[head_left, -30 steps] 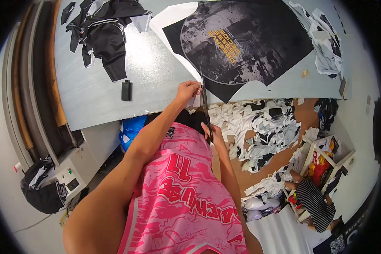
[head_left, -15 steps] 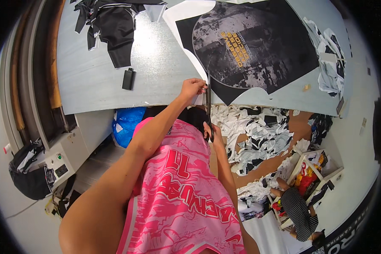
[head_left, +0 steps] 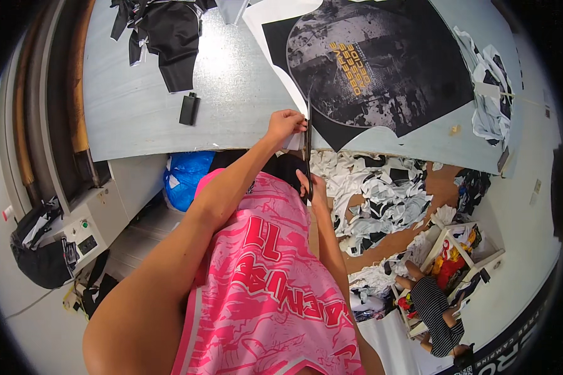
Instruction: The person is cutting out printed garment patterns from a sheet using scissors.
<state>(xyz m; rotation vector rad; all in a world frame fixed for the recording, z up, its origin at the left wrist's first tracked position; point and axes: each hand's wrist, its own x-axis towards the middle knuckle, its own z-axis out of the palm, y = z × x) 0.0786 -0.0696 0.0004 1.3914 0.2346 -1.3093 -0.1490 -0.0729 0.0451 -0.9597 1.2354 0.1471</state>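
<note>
A black fabric panel (head_left: 441, 81) with white edges and a round grey print lies on the table. At its near left edge, long dark scissors (head_left: 308, 140) point away from me, their blades along the white margin. My right hand (head_left: 314, 187) is closed around the scissors' handles, just off the table's front edge. Beside the blades, my left hand (head_left: 284, 125) pinches the white edge of the panel with thumb and fingertips. Whether the blades are apart is hard to make out.
On the table (head_left: 238, 94) lie black garment pieces (head_left: 169, 44), a small black bottle-like object (head_left: 188, 109) and white-and-black scraps (head_left: 491, 94). Below are heaped fabric offcuts (head_left: 388, 194) and a blue bag (head_left: 187, 181). Another person (head_left: 435, 312) crouches by a wooden bin (head_left: 441, 250). Rollers stand left.
My right hand and the scissors' handles have shifted slightly up toward the table. My left hand keeps its pinch beside the blades. The view has tilted a little.
</note>
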